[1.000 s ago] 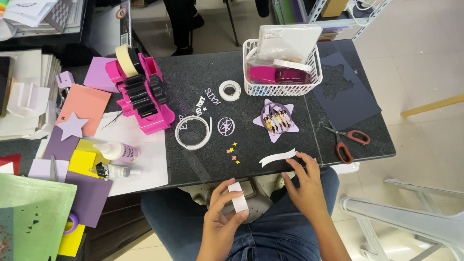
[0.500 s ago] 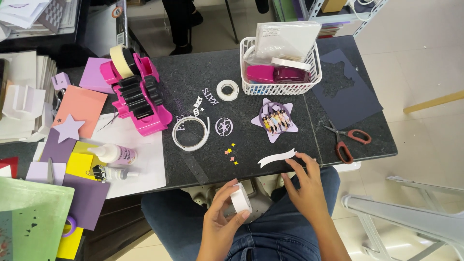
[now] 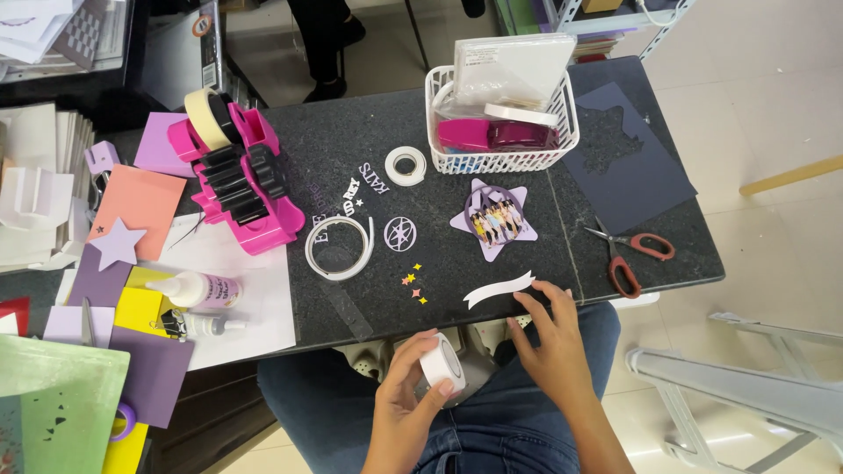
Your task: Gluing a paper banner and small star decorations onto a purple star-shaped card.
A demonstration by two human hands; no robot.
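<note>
**Tape roll in hand at the craft table's near edge**

The person sits at the near edge of the dark tabletop (image 3: 351, 132). Their left hand (image 3: 406, 395) holds a white tape roll (image 3: 442, 366) over the lap, fingers curled around it. The right hand (image 3: 551, 338) rests its fingertips on the near edge, just beside a curved white paper strip (image 3: 498, 288). A purple star cutout (image 3: 494, 219) with a photo lies mid-table, red-handled scissors (image 3: 630, 254) near the right edge, a white basket (image 3: 502, 114) at the far edge. A pink tape dispenser (image 3: 237, 180) stands toward the left, with a glue bottle (image 3: 195, 288) on white paper beyond it.
</note>
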